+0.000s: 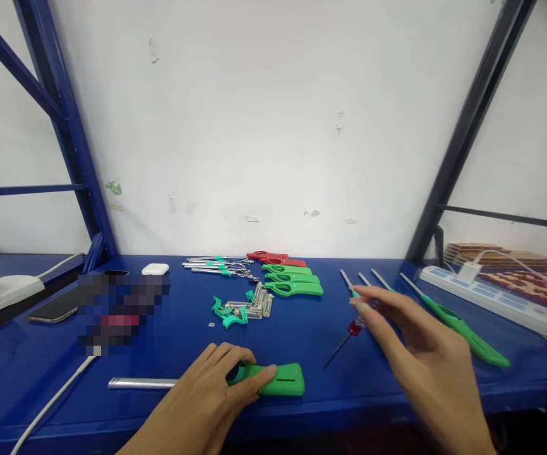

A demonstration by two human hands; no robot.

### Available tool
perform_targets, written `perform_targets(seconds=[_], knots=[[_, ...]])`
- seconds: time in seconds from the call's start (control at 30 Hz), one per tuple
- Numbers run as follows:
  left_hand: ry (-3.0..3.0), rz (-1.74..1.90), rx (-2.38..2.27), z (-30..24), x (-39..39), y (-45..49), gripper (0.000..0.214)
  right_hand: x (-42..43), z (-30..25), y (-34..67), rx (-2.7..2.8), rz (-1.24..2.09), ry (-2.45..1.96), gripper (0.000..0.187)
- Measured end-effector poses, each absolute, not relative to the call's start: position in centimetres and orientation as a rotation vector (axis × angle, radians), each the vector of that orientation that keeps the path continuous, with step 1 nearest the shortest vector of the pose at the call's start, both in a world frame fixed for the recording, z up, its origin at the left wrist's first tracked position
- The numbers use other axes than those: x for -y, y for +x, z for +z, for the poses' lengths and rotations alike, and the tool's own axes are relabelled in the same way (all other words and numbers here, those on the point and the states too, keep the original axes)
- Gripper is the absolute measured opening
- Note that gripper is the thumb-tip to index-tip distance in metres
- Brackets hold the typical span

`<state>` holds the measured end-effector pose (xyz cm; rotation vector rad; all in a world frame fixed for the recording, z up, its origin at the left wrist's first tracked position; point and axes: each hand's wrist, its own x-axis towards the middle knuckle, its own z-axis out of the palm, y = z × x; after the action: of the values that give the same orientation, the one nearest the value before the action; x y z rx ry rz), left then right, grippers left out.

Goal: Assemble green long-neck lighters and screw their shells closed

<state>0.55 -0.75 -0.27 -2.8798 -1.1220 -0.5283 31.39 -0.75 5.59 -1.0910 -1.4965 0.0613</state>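
Near the front edge of the blue table, a green long-neck lighter (288, 379) lies with its metal tube pointing left. My left hand (211, 388) grips it around the trigger area, thumb along the green body. To the right, my right hand (425, 347) pinches a screwdriver (356, 325) with a clear and red handle, its thin shaft slanting down to the left above the table. Behind and under that hand lie several long-neck lighters, one of them a green lighter (463, 328) in plain view; the others are partly hidden by the hand.
Mid-table are teal triggers (233, 321) and clear fuel tanks (266, 303). Farther back lie metal tubes with wires (211, 265), green casings (295, 289) and red casings (273, 259). A white power strip (496, 300) sits right; a phone (55, 306), white case (155, 270) and cable (58, 401) left.
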Motion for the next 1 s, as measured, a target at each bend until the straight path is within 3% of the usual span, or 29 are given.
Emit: perform_targets(seconds=[0.23,1.0], knots=[[-2.864,-0.501,1.138,-0.5,0.7,0.6,0.075,-0.1,5.4,28.4,1.696,0.137,-0.871,0.024],[-2.916,-0.451,1.175,0.1,1.0,0.7,0.078,-0.4,5.2,28.1,1.729,0.198,-0.823,0.028]])
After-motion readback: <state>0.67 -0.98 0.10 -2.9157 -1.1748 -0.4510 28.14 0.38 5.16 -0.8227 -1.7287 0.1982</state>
